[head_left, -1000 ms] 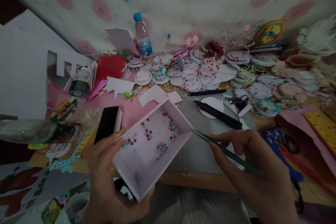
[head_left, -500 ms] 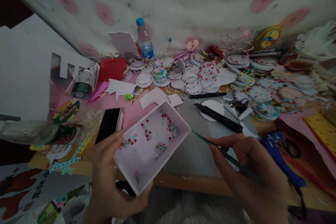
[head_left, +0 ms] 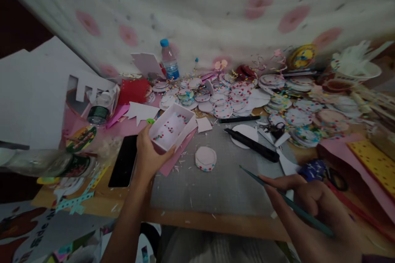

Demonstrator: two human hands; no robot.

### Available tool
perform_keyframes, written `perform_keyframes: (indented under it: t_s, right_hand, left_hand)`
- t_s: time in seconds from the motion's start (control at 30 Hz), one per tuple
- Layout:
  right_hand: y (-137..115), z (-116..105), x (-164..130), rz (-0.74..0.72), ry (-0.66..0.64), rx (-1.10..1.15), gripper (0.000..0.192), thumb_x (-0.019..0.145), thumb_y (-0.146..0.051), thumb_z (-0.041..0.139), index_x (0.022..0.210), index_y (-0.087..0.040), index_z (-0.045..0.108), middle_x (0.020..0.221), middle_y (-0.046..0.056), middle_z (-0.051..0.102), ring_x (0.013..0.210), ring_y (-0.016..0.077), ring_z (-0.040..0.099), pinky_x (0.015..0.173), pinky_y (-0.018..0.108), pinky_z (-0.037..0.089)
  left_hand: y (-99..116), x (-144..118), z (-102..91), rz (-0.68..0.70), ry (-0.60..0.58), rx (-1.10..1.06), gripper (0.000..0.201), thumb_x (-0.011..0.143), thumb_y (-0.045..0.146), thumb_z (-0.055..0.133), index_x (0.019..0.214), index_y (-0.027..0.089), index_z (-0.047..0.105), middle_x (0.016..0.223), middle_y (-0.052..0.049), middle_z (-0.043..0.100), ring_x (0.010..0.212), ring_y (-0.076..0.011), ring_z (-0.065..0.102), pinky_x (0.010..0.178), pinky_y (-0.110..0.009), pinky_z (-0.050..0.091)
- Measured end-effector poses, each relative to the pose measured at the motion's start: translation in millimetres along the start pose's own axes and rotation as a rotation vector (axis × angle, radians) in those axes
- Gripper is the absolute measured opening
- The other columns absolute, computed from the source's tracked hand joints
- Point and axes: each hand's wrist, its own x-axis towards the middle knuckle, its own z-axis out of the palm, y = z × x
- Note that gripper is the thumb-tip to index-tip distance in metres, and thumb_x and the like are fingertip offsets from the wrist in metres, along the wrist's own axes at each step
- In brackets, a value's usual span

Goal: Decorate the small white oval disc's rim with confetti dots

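My left hand grips a small white open box with coloured confetti bits inside, held out over the pink sheet at the left of the grey mat. My right hand holds a thin dark green tool like a pen, its tip pointing up-left over the mat. A round white disc with a dotted edge lies on the mat between my hands.
A black phone lies left of my left hand. A black knife-like tool and a pen lie beyond the disc. Several piles of decorated discs, a water bottle and paper scraps crowd the back.
My left hand has carried the box away from me, forward to the far left of the mat. The round disc that it hid has come into view. My right hand drew back slightly.
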Motion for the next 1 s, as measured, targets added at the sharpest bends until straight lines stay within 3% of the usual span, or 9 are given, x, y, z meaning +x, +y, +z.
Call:
perform_keyframes:
  t_s: [0.07,0.13,0.27,0.33,0.43,0.53,0.63,0.8,1.0]
  right_hand:
    - [2,-1,-2,-0.044,-0.018,0.009,0.039,0.079,-0.013,0.066,0.068,-0.025,0.031,0.077,0.001,0.062,0.08,0.0189,0.065,0.063,0.029,0.044]
    - [3,1,-4,-0.106,-0.014,-0.021,0.04,0.079,-0.009,0.065,0.068,-0.024,0.03,0.08,0.001,0.064,0.078,0.0185,0.065,0.062,0.029,0.042]
    - [4,18,-1,-0.307,-0.017,-0.161,0.041,0.077,-0.003,0.065,0.067,-0.024,0.031,0.082,0.0,0.068,0.07,0.0143,0.06,0.059,0.029,0.04]
    - [2,27,2,-0.377,-0.038,-0.22,0.039,0.078,-0.003,0.063,0.066,-0.023,0.031,0.08,-0.002,0.069,0.065,0.0125,0.058,0.059,0.029,0.039]
    - [1,33,5,-0.413,-0.046,-0.296,0.036,0.081,-0.007,0.062,0.067,-0.023,0.033,0.076,-0.003,0.069,0.062,0.012,0.055,0.06,0.029,0.037]
    - [4,27,5,-0.432,-0.073,-0.384,0.032,0.083,-0.009,0.061,0.068,-0.023,0.037,0.074,-0.002,0.067,0.061,0.0117,0.054,0.063,0.03,0.037]
    - [10,20,3,-0.434,-0.063,-0.388,0.033,0.083,-0.007,0.061,0.068,-0.023,0.035,0.077,-0.001,0.068,0.062,0.0116,0.055,0.065,0.032,0.037]
    - [19,20,-1,-0.411,-0.053,-0.372,0.035,0.081,-0.007,0.063,0.068,-0.023,0.034,0.08,-0.001,0.07,0.064,0.0129,0.057,0.067,0.033,0.037]
    - [21,23,0,-0.411,-0.088,-0.455,0.023,0.086,-0.014,0.06,0.071,-0.024,0.045,0.072,-0.001,0.067,0.059,0.0133,0.055,0.064,0.034,0.038]
  left_hand:
    - [1,4,4.0,-0.007,-0.02,0.031,0.099,0.06,0.045,0.081,0.139,0.011,0.031,0.137,-0.022,0.043,0.128,-0.0397,0.041,0.106,-0.055,0.033]
    - [12,0,-2.9,-0.016,0.037,0.032,0.093,0.062,0.046,0.081,0.136,0.012,0.037,0.135,-0.021,0.045,0.128,-0.0402,0.04,0.107,-0.056,0.031]
    - [57,-33,-30.7,-0.089,0.112,-0.245,0.022,0.092,0.026,0.051,0.113,0.02,0.056,0.102,-0.007,0.061,0.094,-0.0197,0.059,0.084,-0.033,0.048]
    - [79,-53,-35.4,-0.012,0.006,-0.294,0.015,0.092,0.018,0.052,0.103,0.022,0.061,0.088,-0.002,0.061,0.079,-0.0145,0.058,0.073,-0.026,0.047]
    - [99,-74,-21.9,0.049,-0.233,-0.344,0.034,0.092,0.017,0.053,0.126,0.022,0.052,0.076,0.002,0.058,0.061,-0.0108,0.053,0.062,-0.022,0.046]
    - [98,-78,1.8,0.054,-0.403,-0.345,0.04,0.094,0.021,0.05,0.133,0.021,0.047,0.09,-0.004,0.062,0.078,-0.0153,0.059,0.074,-0.029,0.05]
    - [89,-69,17.3,0.082,-0.394,-0.351,0.032,0.094,0.021,0.049,0.126,0.021,0.053,0.104,-0.008,0.062,0.096,-0.0192,0.06,0.086,-0.035,0.05]
    - [74,-43,22.1,0.124,-0.389,-0.418,0.012,0.092,0.019,0.052,0.101,0.019,0.06,0.098,-0.006,0.064,0.096,-0.0185,0.059,0.088,-0.034,0.049]
    - [66,-29,22.0,0.1,-0.404,-0.483,0.026,0.091,0.014,0.048,0.115,0.02,0.057,0.11,-0.007,0.062,0.1,-0.0177,0.059,0.09,-0.034,0.049]
